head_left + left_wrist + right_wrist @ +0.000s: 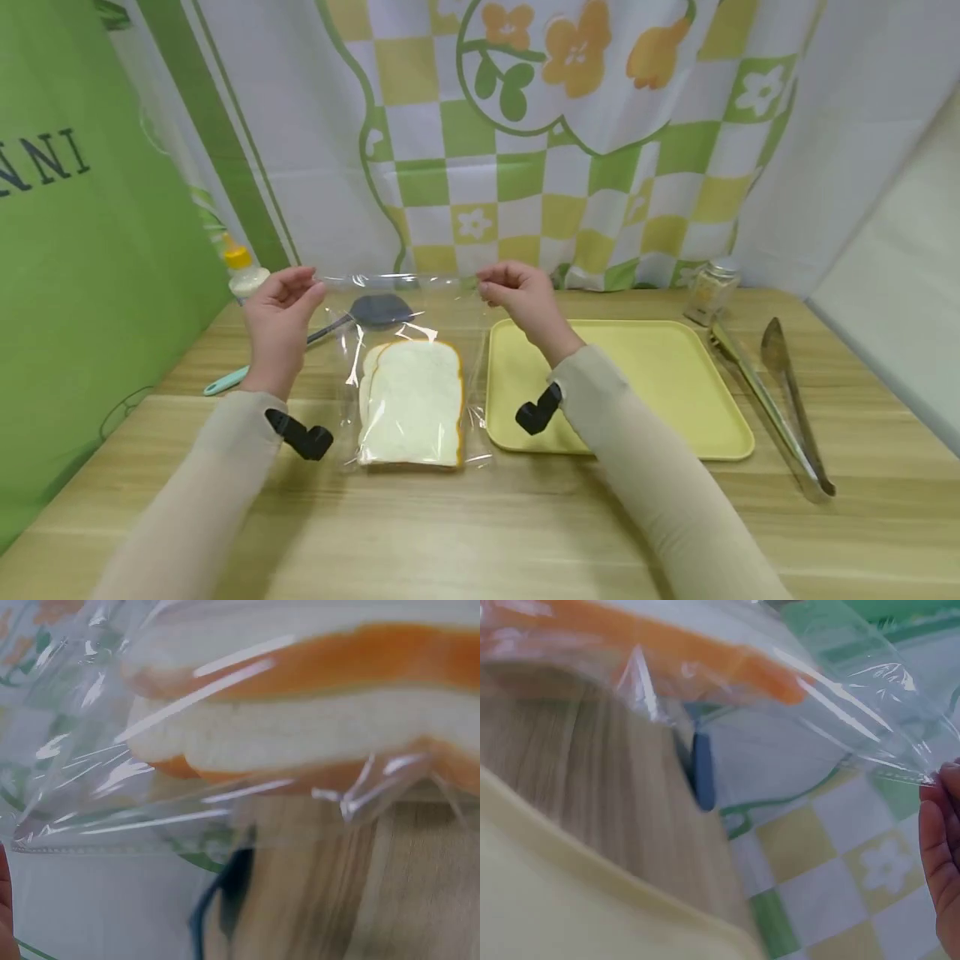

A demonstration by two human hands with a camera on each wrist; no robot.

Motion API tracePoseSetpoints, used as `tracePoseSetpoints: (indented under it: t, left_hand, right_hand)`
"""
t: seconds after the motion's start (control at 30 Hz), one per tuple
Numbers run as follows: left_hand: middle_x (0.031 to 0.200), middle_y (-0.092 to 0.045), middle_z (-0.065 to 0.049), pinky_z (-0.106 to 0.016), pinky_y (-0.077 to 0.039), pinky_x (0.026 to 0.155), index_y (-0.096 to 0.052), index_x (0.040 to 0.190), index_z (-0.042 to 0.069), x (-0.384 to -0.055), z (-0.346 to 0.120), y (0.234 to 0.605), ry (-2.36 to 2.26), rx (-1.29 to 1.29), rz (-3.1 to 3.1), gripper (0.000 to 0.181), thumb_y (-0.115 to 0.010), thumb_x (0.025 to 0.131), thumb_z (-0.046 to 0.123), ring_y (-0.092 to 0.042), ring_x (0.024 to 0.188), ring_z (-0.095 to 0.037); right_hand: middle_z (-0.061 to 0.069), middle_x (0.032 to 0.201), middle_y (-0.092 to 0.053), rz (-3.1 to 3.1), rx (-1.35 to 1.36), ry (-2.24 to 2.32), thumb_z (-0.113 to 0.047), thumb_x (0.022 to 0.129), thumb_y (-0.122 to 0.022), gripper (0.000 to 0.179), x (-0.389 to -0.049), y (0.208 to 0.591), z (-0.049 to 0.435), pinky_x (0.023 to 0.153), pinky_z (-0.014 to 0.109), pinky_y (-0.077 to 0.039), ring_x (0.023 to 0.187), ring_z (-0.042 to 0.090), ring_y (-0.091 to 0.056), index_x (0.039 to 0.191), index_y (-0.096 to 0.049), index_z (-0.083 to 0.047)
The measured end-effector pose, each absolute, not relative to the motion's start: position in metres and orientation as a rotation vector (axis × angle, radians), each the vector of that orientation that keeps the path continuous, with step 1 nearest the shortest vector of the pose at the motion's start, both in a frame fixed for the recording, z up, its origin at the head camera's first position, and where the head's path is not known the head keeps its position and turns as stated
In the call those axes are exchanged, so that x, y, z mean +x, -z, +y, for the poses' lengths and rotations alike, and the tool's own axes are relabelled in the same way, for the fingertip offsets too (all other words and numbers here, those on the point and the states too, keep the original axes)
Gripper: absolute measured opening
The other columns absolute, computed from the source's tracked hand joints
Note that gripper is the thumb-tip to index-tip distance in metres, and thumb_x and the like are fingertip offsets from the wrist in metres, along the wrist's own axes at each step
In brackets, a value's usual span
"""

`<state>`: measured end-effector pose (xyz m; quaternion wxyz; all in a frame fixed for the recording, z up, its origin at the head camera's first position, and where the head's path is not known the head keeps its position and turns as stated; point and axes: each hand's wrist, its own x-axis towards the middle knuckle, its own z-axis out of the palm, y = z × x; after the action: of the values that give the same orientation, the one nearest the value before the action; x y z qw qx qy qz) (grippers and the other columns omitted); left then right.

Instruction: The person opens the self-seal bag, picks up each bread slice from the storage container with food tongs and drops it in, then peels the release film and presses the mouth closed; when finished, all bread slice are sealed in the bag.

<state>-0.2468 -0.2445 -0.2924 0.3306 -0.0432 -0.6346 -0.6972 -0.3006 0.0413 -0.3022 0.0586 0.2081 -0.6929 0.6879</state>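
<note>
Two slices of bread (pixel 416 404) with orange-brown crusts lie one over the other inside a clear plastic bag (pixel 450 304). My left hand (pixel 277 321) pinches the bag's top left corner between thumb and fingers. At the opposite top corner, my right hand (pixel 525 304) pinches the film the same way, which the right wrist view shows at the fingertips (pixel 930 814). The bag's upper edge is stretched between both hands. In the left wrist view the bread (pixel 300 727) shows edge-on through the shiny film, with only a sliver of the hand at the border.
A yellow tray (pixel 645 375) lies right of the bag, partly under my right forearm. Beyond it are metal tongs (pixel 780 417) and a glass jar (pixel 712 290). Behind the bag lies a dark spatula (pixel 381 309) with a mint handle end; a yellow-capped bottle (pixel 243 275) stands at left.
</note>
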Motion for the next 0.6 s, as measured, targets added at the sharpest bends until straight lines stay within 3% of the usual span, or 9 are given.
tracePoseSetpoints:
  t: [0.07,0.3,0.4,0.6]
  left_hand:
    - [0.082,-0.063,0.002,-0.014,-0.051,0.071,-0.068,0.094,0.005,-0.260,-0.244,0.301,1.829,-0.034,-1.716,0.021,-0.067,0.078,-0.009,-0.059,0.075,-0.008]
    - [0.091,-0.059,0.003,-0.014,-0.048,0.076,-0.060,0.112,-0.002,-0.280,-0.250,0.333,1.699,0.188,-2.098,0.029,-0.066,0.084,0.003,-0.055,0.083,-0.005]
    - [0.087,-0.058,0.008,-0.013,-0.048,0.074,-0.059,0.113,-0.004,-0.282,-0.255,0.342,1.667,0.212,-2.160,0.029,-0.064,0.085,0.003,-0.055,0.081,-0.003]
    - [0.087,-0.062,0.005,-0.011,-0.048,0.070,-0.060,0.112,-0.005,-0.283,-0.262,0.346,1.614,0.210,-2.245,0.029,-0.064,0.085,0.002,-0.054,0.079,0.000]
  right_hand:
    - [-0.006,0.076,-0.062,-2.116,0.547,-2.122,0.005,0.083,-0.061,0.023,-0.311,0.314,0.039,0.067,0.021,-0.052,0.067,0.006,-0.059,0.103,-0.059,0.015]
    - [0.004,0.082,-0.062,-2.245,0.305,-2.184,0.005,0.085,-0.061,0.023,-0.328,0.355,0.031,0.071,0.023,-0.054,0.069,0.006,-0.060,0.107,-0.060,0.011]
    - [0.008,0.087,-0.063,-2.270,0.253,-2.227,0.005,0.085,-0.061,0.027,-0.332,0.363,0.024,0.071,0.022,-0.054,0.068,0.006,-0.060,0.111,-0.059,0.011]
    - [0.015,0.093,-0.063,-2.294,0.155,-2.274,0.008,0.084,-0.061,0.029,-0.332,0.366,0.013,0.069,0.020,-0.054,0.067,0.006,-0.060,0.112,-0.058,0.012]
